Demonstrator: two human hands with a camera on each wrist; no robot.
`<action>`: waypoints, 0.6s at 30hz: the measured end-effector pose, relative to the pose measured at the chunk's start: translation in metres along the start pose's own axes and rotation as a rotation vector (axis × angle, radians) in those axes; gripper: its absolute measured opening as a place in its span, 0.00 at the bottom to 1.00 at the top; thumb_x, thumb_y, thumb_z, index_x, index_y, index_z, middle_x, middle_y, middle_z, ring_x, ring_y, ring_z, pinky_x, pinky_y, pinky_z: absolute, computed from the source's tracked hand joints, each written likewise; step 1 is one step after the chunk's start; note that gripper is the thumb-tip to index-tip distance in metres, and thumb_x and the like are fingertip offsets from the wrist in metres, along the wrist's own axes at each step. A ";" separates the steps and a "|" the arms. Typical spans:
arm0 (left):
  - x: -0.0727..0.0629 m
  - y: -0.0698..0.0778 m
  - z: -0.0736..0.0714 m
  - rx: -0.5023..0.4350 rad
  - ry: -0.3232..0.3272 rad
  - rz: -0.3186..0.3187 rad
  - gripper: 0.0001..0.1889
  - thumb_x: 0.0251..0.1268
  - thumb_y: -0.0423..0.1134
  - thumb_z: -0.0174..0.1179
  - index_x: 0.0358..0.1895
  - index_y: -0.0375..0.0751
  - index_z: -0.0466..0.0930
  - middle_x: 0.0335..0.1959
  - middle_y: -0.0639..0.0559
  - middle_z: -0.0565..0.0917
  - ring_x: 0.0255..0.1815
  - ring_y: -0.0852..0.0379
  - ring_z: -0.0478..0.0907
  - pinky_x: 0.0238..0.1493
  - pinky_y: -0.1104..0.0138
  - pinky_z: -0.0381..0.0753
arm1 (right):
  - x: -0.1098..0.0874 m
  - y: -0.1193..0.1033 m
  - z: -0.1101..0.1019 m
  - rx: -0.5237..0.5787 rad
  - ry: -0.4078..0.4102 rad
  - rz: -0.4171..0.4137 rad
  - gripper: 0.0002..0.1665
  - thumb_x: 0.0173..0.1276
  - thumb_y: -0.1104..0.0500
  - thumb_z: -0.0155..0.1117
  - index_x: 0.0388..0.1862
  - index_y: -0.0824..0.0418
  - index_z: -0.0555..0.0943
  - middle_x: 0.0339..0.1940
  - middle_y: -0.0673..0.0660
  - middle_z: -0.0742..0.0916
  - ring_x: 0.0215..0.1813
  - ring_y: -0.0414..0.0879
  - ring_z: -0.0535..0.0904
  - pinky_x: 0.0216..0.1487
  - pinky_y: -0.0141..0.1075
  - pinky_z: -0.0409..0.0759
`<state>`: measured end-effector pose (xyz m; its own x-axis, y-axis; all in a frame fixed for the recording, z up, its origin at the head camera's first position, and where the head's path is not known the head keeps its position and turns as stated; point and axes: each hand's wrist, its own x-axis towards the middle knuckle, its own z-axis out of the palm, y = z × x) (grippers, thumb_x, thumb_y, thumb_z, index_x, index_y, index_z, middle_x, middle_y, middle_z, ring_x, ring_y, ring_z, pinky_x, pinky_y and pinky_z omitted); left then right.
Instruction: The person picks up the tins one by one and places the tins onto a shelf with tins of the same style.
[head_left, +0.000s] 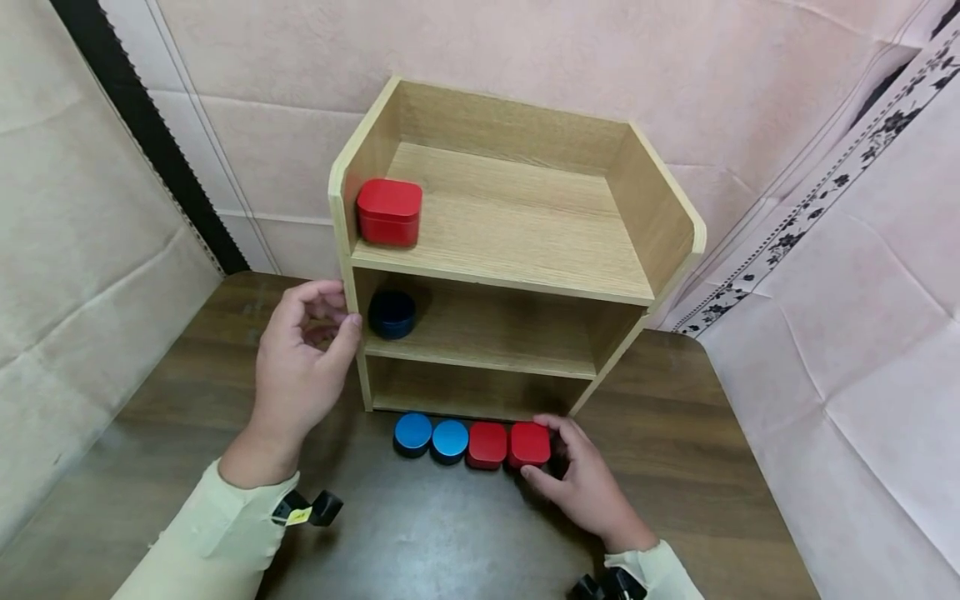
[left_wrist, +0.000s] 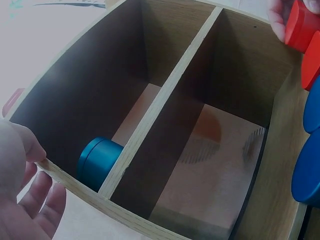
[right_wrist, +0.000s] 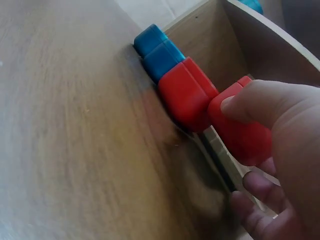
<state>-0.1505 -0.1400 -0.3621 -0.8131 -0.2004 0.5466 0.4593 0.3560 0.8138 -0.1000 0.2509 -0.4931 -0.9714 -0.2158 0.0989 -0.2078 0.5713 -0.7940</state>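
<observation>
A small wooden shelf (head_left: 480, 287) stands on the table. My left hand (head_left: 303, 354) grips the front edge of its left side panel, thumb in front and fingers outside. Before the shelf runs a row: two round blue-lidded tins (head_left: 412, 432) on the left, then a red box (head_left: 487, 444) and another red box (head_left: 529, 443) at the right end. My right hand (head_left: 577, 479) pinches this last red box between thumb and fingers, close beside its neighbour. On the top level sits a larger red box (head_left: 389, 212), and on the middle level a dark blue round tin (head_left: 392, 314), both at the left.
The brown wooden table (head_left: 697, 467) lies under everything. Pale cloth (head_left: 495, 42) hangs behind the shelf and on both sides. The shelf's right side panel (head_left: 652, 208) rises beyond my right hand.
</observation>
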 end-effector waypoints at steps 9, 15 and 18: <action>0.001 0.000 0.000 -0.013 -0.003 0.013 0.21 0.79 0.31 0.69 0.70 0.39 0.79 0.54 0.55 0.84 0.51 0.60 0.82 0.52 0.72 0.82 | -0.001 -0.015 -0.011 -0.002 0.021 -0.063 0.44 0.66 0.59 0.88 0.78 0.54 0.77 0.66 0.47 0.85 0.61 0.47 0.87 0.62 0.36 0.89; 0.000 0.000 -0.001 -0.005 -0.002 0.012 0.21 0.78 0.31 0.69 0.70 0.39 0.79 0.54 0.54 0.84 0.50 0.60 0.81 0.51 0.73 0.82 | -0.004 -0.024 -0.015 0.014 0.012 -0.082 0.45 0.66 0.56 0.89 0.79 0.54 0.77 0.68 0.47 0.84 0.63 0.52 0.87 0.64 0.38 0.90; 0.000 0.000 -0.001 -0.006 -0.004 0.013 0.21 0.78 0.31 0.69 0.70 0.39 0.79 0.54 0.53 0.84 0.50 0.60 0.81 0.51 0.73 0.82 | -0.006 -0.030 -0.016 0.021 0.009 -0.095 0.45 0.66 0.55 0.89 0.79 0.54 0.77 0.69 0.47 0.84 0.63 0.53 0.86 0.64 0.38 0.90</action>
<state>-0.1502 -0.1406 -0.3615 -0.8083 -0.1925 0.5564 0.4719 0.3532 0.8078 -0.0897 0.2477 -0.4600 -0.9485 -0.2609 0.1798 -0.2967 0.5320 -0.7931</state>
